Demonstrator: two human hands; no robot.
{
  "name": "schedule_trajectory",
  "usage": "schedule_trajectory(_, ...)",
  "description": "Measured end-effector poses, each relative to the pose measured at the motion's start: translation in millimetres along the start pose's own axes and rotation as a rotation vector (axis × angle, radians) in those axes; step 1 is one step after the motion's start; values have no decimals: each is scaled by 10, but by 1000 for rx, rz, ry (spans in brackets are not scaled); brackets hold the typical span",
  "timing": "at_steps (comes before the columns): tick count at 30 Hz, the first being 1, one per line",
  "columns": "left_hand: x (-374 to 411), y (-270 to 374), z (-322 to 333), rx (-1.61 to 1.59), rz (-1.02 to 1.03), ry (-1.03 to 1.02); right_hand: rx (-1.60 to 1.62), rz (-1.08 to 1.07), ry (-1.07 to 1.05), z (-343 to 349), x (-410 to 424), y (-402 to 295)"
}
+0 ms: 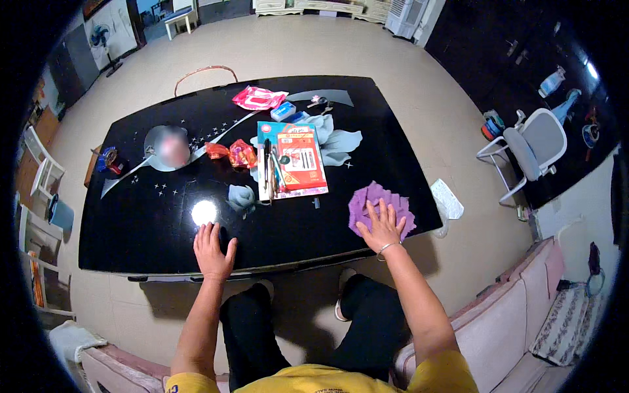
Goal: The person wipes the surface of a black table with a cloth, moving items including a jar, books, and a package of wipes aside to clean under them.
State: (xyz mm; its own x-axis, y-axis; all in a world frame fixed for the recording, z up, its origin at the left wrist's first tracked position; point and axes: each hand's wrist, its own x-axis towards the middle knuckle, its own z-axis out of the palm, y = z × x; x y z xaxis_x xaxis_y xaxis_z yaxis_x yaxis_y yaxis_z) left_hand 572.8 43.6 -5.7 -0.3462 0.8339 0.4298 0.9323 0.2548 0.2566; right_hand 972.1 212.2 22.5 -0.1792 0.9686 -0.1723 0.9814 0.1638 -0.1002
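A black glossy table (304, 236) with a floral pattern stands before me. My left hand (214, 251) lies flat near its front edge, fingers apart, holding nothing. On the right, my right hand (382, 227) rests spread on a crumpled purple cloth (363, 204); whether its fingers grip the cloth is not plain. Mid-table, several pens (268, 169) lie on a red booklet (300, 179), which overlaps a teal-covered book (265, 128). Red-wrapped items (242, 154) sit left of them. Behind are a pink packet (259, 98), a small blue-and-white box (283, 111) and keys (319, 102).
A dark blue and red object (110, 159) sits at the table's left end. White packaging (447, 199) is beyond the right edge, on the floor side. A pink sofa (506, 314) is at the lower right, a grey swivel chair (540, 145) farther right, and white chairs (44, 157) at left.
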Motion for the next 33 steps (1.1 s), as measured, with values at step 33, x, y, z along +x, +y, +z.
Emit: schedule_trajectory(33,-36,-43,-36,-56,-88,45,6,280,94,-12,366,559)
